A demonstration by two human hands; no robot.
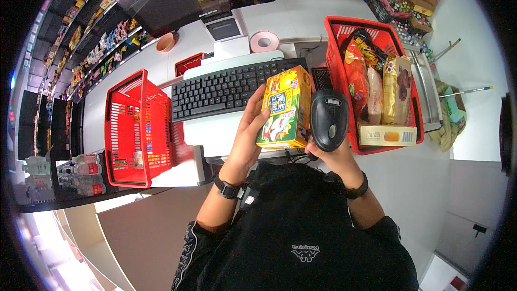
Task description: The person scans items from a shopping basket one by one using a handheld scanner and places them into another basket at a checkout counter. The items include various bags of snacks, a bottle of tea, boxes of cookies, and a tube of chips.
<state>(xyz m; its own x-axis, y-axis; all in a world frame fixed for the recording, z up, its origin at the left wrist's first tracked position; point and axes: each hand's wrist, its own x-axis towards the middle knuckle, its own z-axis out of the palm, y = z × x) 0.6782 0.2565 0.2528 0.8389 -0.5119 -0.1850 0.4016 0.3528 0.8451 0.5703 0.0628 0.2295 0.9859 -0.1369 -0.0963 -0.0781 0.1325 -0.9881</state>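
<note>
My left hand (247, 137) grips a yellow and green snack box (284, 109) by its left side, in front of a black keyboard (218, 91). A black handheld barcode scanner (330, 121) is in my right hand (338, 161), its head close beside the box's right side; most of its handle is hidden. Right of the scanner stands a red plastic basket (329, 54) with bagged snacks (356, 81), a gold packet (397, 91) and a cream-coloured box (387, 135) in it. A second red basket (147, 129) lies to the left of the keyboard.
Behind the keyboard are a monitor (161, 4), a roll of pink paper (264, 42) and a brown bowl (165, 43). Stocked shelves (91, 48) run along the left, with plastic bottles (87, 169) nearer. Crates and cartons (404, 0) are piled at the back right.
</note>
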